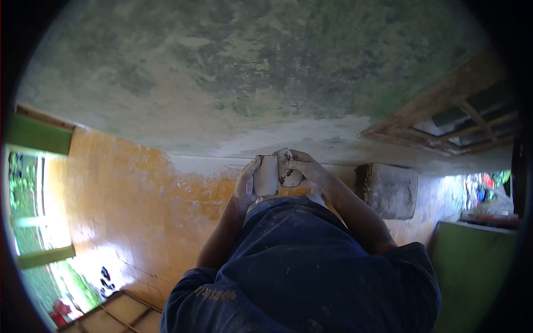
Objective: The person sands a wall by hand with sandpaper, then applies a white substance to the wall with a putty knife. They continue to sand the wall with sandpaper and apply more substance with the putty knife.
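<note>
Two hands meet just above picture centre, both closed on tools: the left hand grips a pale flat scraper blade standing upright, long axis from 12 to 6 o'clock, and the right hand at 3 o'clock of it clutches a putty-smeared smaller blade touching the first. Around them spread dark blue clothing at 6 o'clock, an orange wall at 9, a mottled ceiling at 12.

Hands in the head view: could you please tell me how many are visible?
2. One hand is on the left of a white block at the middle of the picture; the other hand holds it from the right. No others show; the dark shirt may hide more.
</note>
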Motion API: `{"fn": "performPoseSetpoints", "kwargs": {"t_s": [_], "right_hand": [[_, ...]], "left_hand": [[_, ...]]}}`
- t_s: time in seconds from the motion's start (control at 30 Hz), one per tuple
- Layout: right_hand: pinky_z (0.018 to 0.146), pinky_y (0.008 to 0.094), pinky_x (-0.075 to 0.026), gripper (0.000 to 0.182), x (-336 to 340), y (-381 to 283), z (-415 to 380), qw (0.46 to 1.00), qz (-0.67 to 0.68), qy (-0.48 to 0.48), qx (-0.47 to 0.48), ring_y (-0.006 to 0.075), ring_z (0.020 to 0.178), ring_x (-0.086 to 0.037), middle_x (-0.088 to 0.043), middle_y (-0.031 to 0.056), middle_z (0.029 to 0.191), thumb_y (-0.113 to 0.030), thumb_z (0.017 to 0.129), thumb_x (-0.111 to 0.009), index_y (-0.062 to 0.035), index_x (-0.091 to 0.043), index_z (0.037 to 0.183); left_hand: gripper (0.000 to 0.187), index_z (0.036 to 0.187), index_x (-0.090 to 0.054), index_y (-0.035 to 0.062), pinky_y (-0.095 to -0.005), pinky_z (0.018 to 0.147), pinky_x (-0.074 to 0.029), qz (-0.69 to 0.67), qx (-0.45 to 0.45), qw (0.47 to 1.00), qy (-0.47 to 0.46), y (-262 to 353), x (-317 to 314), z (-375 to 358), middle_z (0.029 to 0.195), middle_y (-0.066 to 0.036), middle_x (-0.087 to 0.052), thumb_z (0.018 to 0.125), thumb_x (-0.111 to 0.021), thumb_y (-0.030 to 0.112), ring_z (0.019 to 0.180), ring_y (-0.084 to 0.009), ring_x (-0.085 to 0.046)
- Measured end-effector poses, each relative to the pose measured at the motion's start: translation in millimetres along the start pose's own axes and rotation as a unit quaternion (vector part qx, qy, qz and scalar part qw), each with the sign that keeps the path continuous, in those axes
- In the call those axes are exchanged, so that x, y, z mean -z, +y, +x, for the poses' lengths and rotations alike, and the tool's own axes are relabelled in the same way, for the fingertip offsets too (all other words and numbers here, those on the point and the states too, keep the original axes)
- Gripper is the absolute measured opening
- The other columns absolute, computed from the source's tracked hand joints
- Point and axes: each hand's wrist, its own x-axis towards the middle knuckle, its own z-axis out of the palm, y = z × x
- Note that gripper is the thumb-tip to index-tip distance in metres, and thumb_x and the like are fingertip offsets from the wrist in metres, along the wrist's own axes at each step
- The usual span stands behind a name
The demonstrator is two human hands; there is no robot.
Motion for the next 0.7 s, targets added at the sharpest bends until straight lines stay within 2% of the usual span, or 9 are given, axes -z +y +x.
{"fn": "performPoseSetpoints", "kwargs": {"t_s": [0.1, 0.2, 0.27, 0.37, 0.47, 0.5, 0.53, 0.57, 0.7], "right_hand": [[0.082, 0.0312, -0.051, 0.033, 12.7, 26.9, 0.3, 0.997, 0.036, 0.056, 0.033, 0.0163, 0.092, -0.06, -0.06, 0.0062, 0.106, -0.004, 0.087, -0.055, -0.0036, -0.052, 0.12], [0.077, 0.0326, -0.053, 0.033, 35.4, 43.7, -11.7, 0.976, 0.075, 0.187, 0.083, 0.0169, 0.09, -0.061, -0.06, 0.0065, 0.104, -0.002, 0.086, -0.054, -0.0039, -0.053, 0.119], [0.071, 0.0334, -0.054, 0.03, 51.2, 45.0, -21.0, 0.956, 0.092, 0.255, 0.115, 0.0182, 0.087, -0.061, -0.061, 0.0069, 0.1, -0.002, 0.086, -0.053, -0.0043, -0.055, 0.116], [0.064, 0.0306, -0.053, 0.029, 64.3, 37.3, -32.6, 0.925, 0.159, 0.308, 0.156, 0.0162, 0.075, -0.062, -0.062, 0.0044, 0.091, 0.0, 0.083, -0.054, -0.0053, -0.058, 0.111], [0.06, 0.0316, -0.053, 0.027, 98.2, 39.6, -30.0, 0.9, 0.193, 0.331, 0.209, 0.016, 0.073, -0.062, -0.062, 0.0042, 0.091, -0.001, 0.083, -0.055, -0.0076, -0.059, 0.109], [0.06, 0.0316, -0.053, 0.027, 109.1, 36.0, -27.8, 0.898, 0.198, 0.333, 0.209, 0.016, 0.073, -0.062, -0.062, 0.0042, 0.091, -0.001, 0.083, -0.055, -0.0076, -0.059, 0.109], [0.06, 0.0315, -0.053, 0.025, 119.8, 31.5, -24.1, 0.876, 0.191, 0.391, 0.208, 0.016, 0.072, -0.062, -0.062, 0.004, 0.09, -0.003, 0.084, -0.055, -0.0078, -0.059, 0.109], [0.059, 0.0315, -0.052, 0.023, 130.3, 26.2, -18.4, 0.851, 0.184, 0.446, 0.207, 0.016, 0.071, -0.061, -0.061, 0.0037, 0.089, -0.004, 0.085, -0.054, -0.0081, -0.059, 0.108], [0.057, 0.0358, -0.052, 0.022, 184.8, 10.8, 9.3, 0.807, 0.212, 0.482, 0.268, 0.0199, 0.071, -0.061, -0.06, 0.0057, 0.087, -0.01, 0.089, -0.054, -0.0116, -0.057, 0.111]], "left_hand": [[0.042, 0.122, -0.051, 0.0027, -0.0328, 0.071, -0.054, 0.075, 0.007, 0.997, 0.012, 7.0, 2.9, 1.5, 0.103, -0.009, -0.06, 0.095, -0.045, 0.035, 0.087, -0.0182, -0.061], [0.044, 0.126, -0.049, 0.0053, -0.0321, 0.07, -0.054, 0.178, 0.008, 0.984, -0.016, 9.9, 16.7, 9.3, 0.106, -0.009, -0.06, 0.096, -0.043, 0.036, 0.088, -0.0182, -0.061], [0.046, 0.132, -0.044, 0.0066, -0.0359, 0.079, -0.053, 0.135, 0.026, 0.99, -0.023, 12.7, 31.5, 10.5, 0.11, -0.01, -0.059, 0.096, -0.041, 0.035, 0.096, -0.021, -0.06], [0.047, 0.133, -0.042, 0.0084, -0.0375, 0.078, -0.054, 0.112, 0.014, 0.993, 0.016, 17.4, 34.2, 6.3, 0.12, -0.01, -0.055, 0.096, -0.04, 0.036, 0.104, -0.0234, -0.057], [0.046, 0.134, -0.042, 0.0106, -0.0379, 0.078, -0.054, 0.115, 0.007, 0.993, -0.008, 30.1, 40.7, -4.4, 0.115, -0.008, -0.058, 0.096, -0.04, 0.037, 0.098, -0.0206, -0.06], [0.045, 0.133, -0.042, 0.0124, -0.0421, 0.085, -0.051, 0.125, 0.022, 0.991, 0.05, 35.1, 64.8, -0.2, 0.125, -0.007, -0.053, 0.097, -0.038, 0.038, 0.109, -0.0215, -0.055], [0.045, 0.133, -0.042, 0.0124, -0.0421, 0.085, -0.051, 0.129, 0.025, 0.99, 0.052, 36.2, 59.2, -4.4, 0.125, -0.007, -0.053, 0.097, -0.038, 0.038, 0.109, -0.0215, -0.055], [0.044, 0.133, -0.042, 0.0126, -0.0432, 0.088, -0.049, 0.135, -0.017, 0.987, 0.086, 39.2, 53.4, -9.6, 0.129, -0.007, -0.05, 0.097, -0.037, 0.038, 0.115, -0.022, -0.051], [0.043, 0.132, -0.041, 0.0112, -0.0475, 0.095, -0.044, 0.133, -0.058, 0.98, 0.139, 46.2, 57.6, -21.4, 0.137, -0.006, -0.042, 0.098, -0.035, 0.037, 0.125, -0.026, -0.041]]}}
